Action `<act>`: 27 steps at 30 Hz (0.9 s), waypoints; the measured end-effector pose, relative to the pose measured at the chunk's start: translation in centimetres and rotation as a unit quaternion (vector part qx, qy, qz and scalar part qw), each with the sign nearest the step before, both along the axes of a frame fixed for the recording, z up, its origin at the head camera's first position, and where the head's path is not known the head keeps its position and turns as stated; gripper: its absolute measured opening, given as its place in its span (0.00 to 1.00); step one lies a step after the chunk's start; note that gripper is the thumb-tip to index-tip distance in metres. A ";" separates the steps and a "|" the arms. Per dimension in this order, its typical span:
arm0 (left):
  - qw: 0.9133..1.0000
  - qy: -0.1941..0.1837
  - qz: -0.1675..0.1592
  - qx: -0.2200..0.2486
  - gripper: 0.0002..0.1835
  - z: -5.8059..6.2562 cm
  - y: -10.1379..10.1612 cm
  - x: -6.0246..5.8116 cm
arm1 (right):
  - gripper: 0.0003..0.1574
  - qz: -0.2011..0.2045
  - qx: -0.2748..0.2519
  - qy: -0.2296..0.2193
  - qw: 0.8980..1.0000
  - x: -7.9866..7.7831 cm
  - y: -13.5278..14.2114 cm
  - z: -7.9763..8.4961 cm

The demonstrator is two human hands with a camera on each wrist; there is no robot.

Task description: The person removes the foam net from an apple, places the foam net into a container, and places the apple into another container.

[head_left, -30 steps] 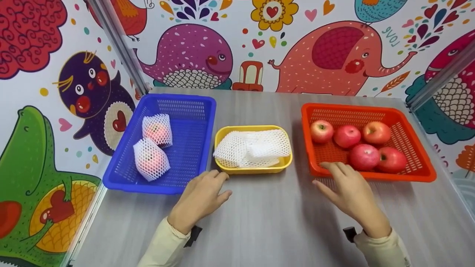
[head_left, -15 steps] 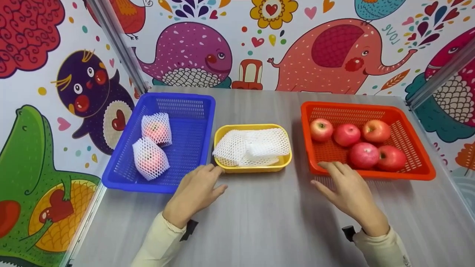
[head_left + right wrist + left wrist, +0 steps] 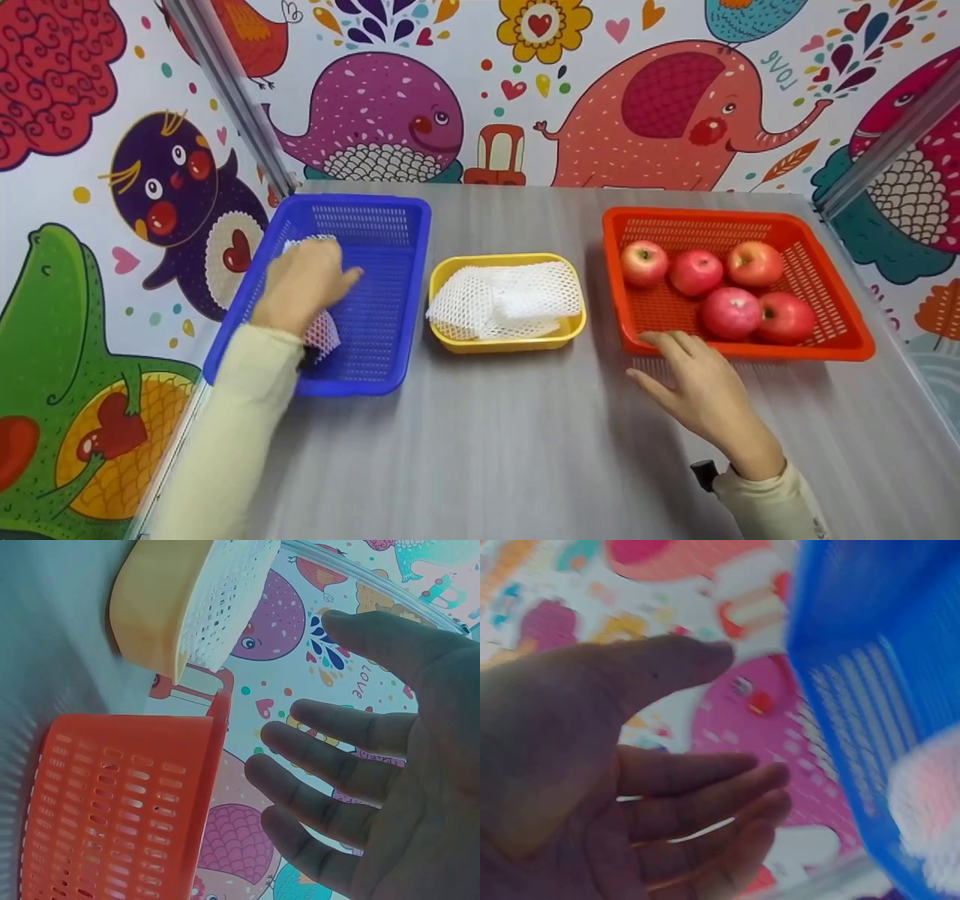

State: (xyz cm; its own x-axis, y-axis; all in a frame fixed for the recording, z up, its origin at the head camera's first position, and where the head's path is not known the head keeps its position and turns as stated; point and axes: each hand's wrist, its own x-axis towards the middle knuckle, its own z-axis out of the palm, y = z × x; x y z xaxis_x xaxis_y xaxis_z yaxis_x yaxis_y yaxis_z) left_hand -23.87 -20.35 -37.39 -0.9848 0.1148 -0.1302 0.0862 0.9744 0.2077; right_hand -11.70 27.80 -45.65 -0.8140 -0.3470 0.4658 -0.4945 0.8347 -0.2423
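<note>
My left hand [image 3: 300,281] is over the blue basket [image 3: 379,307], above two apples in white foam net sleeves. It mostly hides the farther wrapped apple [image 3: 315,239] and partly covers the nearer one [image 3: 322,335]. In the left wrist view, the blurred left hand [image 3: 660,772] has thumb and fingers spread apart, nothing between them, and a wrapped apple [image 3: 930,802] shows at the right edge. My right hand [image 3: 701,382] hovers by the near left corner of the red basket [image 3: 649,319], fingers extended and holding nothing. Several bare apples [image 3: 731,313] lie in that basket.
Between the two larger baskets stands a small yellow basket [image 3: 510,346] with white foam net sleeves [image 3: 461,304] in it. All three rest on a grey table [image 3: 510,435]. Cartoon-printed walls [image 3: 495,90] enclose the back and sides.
My left hand has moved left and away from me, from beside the yellow basket to above the wrapped apples. The right hand has stayed about where it was.
</note>
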 end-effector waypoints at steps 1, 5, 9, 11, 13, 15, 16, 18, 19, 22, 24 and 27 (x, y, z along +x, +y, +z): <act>1.000 -0.007 0.009 -0.001 0.25 0.0 -0.7 -1.0 | 0.29 0.000 -0.001 0.002 1.000 0.0 0.0 0.0; 0.999 -0.036 0.034 -0.019 0.28 -0.7 -3.4 -4.0 | 0.28 -0.003 -0.005 0.002 1.000 0.2 0.2 -0.1; 0.993 -0.096 0.057 -0.028 0.34 -2.2 -5.4 -5.6 | 0.27 -0.006 -0.001 -0.011 1.000 0.4 0.4 -0.3; 0.990 -0.125 0.059 -0.023 0.36 -2.9 -5.9 -5.9 | 0.26 -0.009 0.001 -0.016 1.000 0.5 0.5 -0.3; 0.986 -0.155 0.053 -0.017 0.38 -3.6 -6.0 -6.1 | 0.25 -0.011 0.001 -0.020 1.000 0.5 0.6 -0.4; 0.983 -0.177 0.050 -0.014 0.40 -4.2 -5.9 -6.2 | 0.25 -0.014 -0.001 -0.022 1.000 0.5 0.6 -0.4; 0.982 -0.184 0.048 -0.015 0.41 -4.5 -5.8 -6.3 | 0.24 -0.016 -0.003 -0.023 1.000 0.5 0.6 -0.4; 0.979 -0.194 0.053 -0.017 0.43 -4.9 -5.5 -6.5 | 0.24 -0.018 -0.006 -0.023 1.000 0.5 0.7 -0.5; 0.979 -0.193 0.057 -0.020 0.44 -5.0 -5.4 -6.6 | 0.24 -0.019 -0.007 -0.024 1.000 0.5 0.7 -0.5; 0.979 -0.191 0.071 -0.019 0.46 -5.4 -4.9 -6.7 | 0.24 -0.020 -0.010 -0.023 0.999 0.7 0.7 -0.8; 0.979 -0.189 0.082 -0.011 0.48 -5.6 -4.7 -6.8 | 0.24 -0.020 -0.011 -0.022 1.000 0.7 0.6 -0.9; 0.980 -0.180 0.089 -0.011 0.49 -5.9 -4.3 -7.0 | 0.24 -0.021 -0.013 -0.022 0.999 0.7 0.6 -1.2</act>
